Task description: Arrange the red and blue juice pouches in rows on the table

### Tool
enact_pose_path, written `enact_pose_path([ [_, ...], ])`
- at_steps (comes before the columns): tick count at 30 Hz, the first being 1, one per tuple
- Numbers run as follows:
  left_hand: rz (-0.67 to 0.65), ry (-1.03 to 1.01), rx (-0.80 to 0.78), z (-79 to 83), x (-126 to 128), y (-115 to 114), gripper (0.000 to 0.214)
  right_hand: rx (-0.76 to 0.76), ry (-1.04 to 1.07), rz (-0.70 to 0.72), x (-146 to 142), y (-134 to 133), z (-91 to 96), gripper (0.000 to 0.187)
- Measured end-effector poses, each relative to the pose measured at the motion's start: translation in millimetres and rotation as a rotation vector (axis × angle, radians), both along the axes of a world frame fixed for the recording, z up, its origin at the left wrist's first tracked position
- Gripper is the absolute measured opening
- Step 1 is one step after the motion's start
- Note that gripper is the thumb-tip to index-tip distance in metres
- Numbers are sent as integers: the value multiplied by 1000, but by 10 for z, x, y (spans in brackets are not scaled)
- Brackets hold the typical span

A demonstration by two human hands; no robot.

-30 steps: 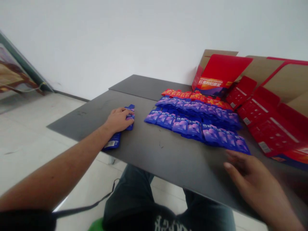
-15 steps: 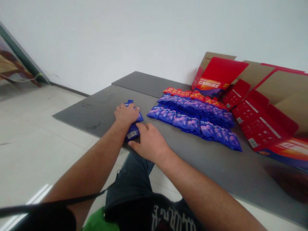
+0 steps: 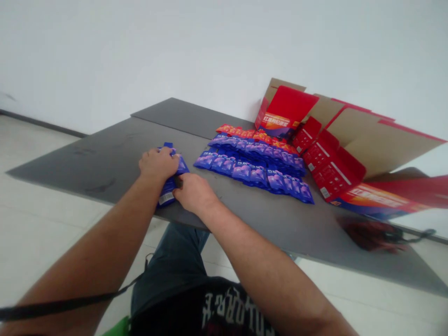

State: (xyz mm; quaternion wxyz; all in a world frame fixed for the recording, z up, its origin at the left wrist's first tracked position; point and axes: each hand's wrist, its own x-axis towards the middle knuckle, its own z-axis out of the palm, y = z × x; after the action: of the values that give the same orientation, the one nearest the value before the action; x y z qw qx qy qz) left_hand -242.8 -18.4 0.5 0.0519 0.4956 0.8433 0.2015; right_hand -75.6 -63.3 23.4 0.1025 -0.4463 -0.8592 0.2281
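**Where do we begin, at the far left?**
We begin with the dark grey board [image 3: 87, 161], seen at a slant. A black strap [image 3: 59, 308] crosses low over the left forearm.

**What do the hands show?**
The left hand [image 3: 158, 164] lies curled over a small bundle of blue-purple sachets [image 3: 169, 185], closed on them as far as we can judge. Its fingertips are hidden, and only the bundle's ends and a white barcode label [image 3: 166, 199] show. The bundle lies on the board near its front edge. The right hand [image 3: 194, 193] rests against the bundle's right side, back uppermost. Its fingers are tucked out of sight, so we cannot tell whether it grips.

**And further right?**
We see rows of purple sachets [image 3: 252, 175], with a row of red sachets [image 3: 238, 129] behind them. Beyond these, flattened red cartons [image 3: 332, 168] lean toward the white wall [image 3: 140, 56]. The printing on them is too blurred for us to read. A dark patch [image 3: 371, 235] on the board's right is hard to make out.
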Motion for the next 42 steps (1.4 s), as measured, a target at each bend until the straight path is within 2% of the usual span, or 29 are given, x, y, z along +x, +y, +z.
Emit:
enact_pose_path([
  [2, -18, -29, -11, 12, -25, -3, 67, 25, -16, 41, 97, 23, 28, 15],
  [4, -39, -54, -19, 43, -31, -27, 66, 12, -26, 78, 281, 18, 76, 18],
  [7, -69, -69, 29, 148, -5, -112, 64, -52, 3, 27, 685, -41, 158, 21],
  [8, -53, -45, 108, 199, 20, -153, 62, -61, 30, -25, 835, -72, 181, 20],
  [10, 12, 43, 362, 309, 116, -258, 56, -19, 87, -152, 1127, -141, 217, 19],
  [12, 35, 42, 577, 394, 306, -397, 43, 117, 124, -262, 1380, -215, 237, 19],
  [13, 19, -66, 608, 416, 445, -479, 36, 211, 131, -295, 1484, -252, 241, 18],
  [14, -30, -271, 570, 421, 611, -569, 32, 310, 129, -308, 1572, -288, 241, 19],
  [16, -112, -889, 502, 381, 1002, -756, 42, 486, 99, -288, 1690, -358, 229, 20],
  [17, -167, -1196, 416, 346, 1209, -843, 50, 556, 74, -259, 1722, -391, 217, 21],
  [19, -226, -1600, 260, 271, 1590, -980, 59, 655, 14, -161, 1740, -458, 183, 20],
  [21, -193, -1797, 231, 222, 1876, -1041, 51, 694, -36, -44, 1720, -525, 147, 17],
  [23, -97, -1856, 229, 210, 2044, -1035, 40, 692, -39, 81, 1706, -587, 127, 15],
  [24, -66, -1861, 214, 214, 2088, -1017, 38, 670, -14, 124, 1715, -612, 128, 14],
  [26, -91, -1855, 169, 226, 2120, -980, 34, 577, 92, 129, 1786, -643, 152, 14],
  [29, -247, -1780, 114, 217, 2108, -966, 32, 381, 321, -78, 2011, -625, 210, 21],
  [31, -342, -1678, 31, 184, 2106, -983, 41, 227, 434, -214, 2185, -583, 223, 23],
  [33, -433, -1547, -52, 141, 2122, -1005, 50, 64, 489, -284, 2328, -546, 202, 18],
  [36, -571, -1333, -81, 108, 2155, -1028, 53, -45, 516, -329, 2451, -539, 130, 1],
  [39, -694, -1179, -145, 140, 2158, -1025, 51, -251, 599, -337, 2490, -580, 72, 18],
  [41, -742, -1121, -182, 169, 2136, -1003, 51, -446, 665, -321, 2499, -587, 82, 22],
  [42, -754, -1095, -177, 173, 2119, -986, 51, -493, 681, -312, 2506, -569, 109, 22],
])
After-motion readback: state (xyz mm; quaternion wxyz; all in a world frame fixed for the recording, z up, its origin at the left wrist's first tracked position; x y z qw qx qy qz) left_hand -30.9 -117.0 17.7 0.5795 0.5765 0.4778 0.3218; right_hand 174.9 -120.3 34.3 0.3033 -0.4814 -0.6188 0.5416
